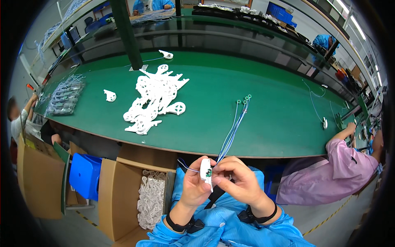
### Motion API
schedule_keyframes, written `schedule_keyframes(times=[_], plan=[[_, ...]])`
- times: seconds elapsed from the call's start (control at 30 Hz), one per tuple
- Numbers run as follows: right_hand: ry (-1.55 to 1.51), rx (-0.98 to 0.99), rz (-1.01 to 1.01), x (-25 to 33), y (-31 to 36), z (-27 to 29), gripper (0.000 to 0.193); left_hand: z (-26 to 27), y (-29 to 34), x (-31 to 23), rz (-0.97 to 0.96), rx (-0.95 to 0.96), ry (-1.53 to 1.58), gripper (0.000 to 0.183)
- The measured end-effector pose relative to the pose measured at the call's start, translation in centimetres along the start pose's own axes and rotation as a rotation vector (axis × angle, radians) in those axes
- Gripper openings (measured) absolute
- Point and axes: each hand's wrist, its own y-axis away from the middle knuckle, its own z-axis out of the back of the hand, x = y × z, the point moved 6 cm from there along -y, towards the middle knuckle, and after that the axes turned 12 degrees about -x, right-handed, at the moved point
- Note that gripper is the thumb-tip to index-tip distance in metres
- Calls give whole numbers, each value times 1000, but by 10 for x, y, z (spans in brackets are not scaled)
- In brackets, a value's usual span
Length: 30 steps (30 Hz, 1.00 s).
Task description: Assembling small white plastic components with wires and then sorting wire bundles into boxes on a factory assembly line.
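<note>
My left hand (195,186) grips a small white plastic housing (205,169) upright between thumb and fingers, just off the table's front edge. A small green circuit board (209,172) shows in its side. My right hand (238,181) is closed in a pinch beside the housing, its fingertips by the board; what lies between them is hidden. A bundle of thin blue and white wires (233,138) runs from behind my right fingers up onto the table, ending in several small green round pieces (245,99). A thin blue wire (187,166) loops out left of the housing.
On the green table (267,123) lies a pile of white plastic parts (154,96), with a single white part (110,95) to its left. A tray of wires (66,94) sits farther left. Below stand a cardboard box of white parts (152,199) and a blue bin (85,176). A co-worker's pink sleeve (341,150) is at right.
</note>
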Motion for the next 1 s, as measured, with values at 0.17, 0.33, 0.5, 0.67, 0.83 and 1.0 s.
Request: schedule_keyframes(times=[0.17, 0.33, 0.5, 0.67, 0.83, 1.0], plan=[[127, -59, 5, 8, -5, -6, 28, -3, -2, 1, -26, 29, -9, 67], [30, -124, 45, 5, -3, -3, 28, -7, -1, -1, -114, 26, -81, 68], [-53, -138, 130, 2, 3, 5, 28, -20, 2, -8, -152, 12, -154, 68], [-412, -96, -17, -13, 6, 7, 28, -20, 7, -7, -216, 9, -297, 67], [-772, -54, -122, -38, 7, 11, 26, -41, 12, -10, -248, -16, -461, 66], [-803, -87, -116, -54, 9, 9, 22, -39, 14, -9, -323, -30, -579, 67]])
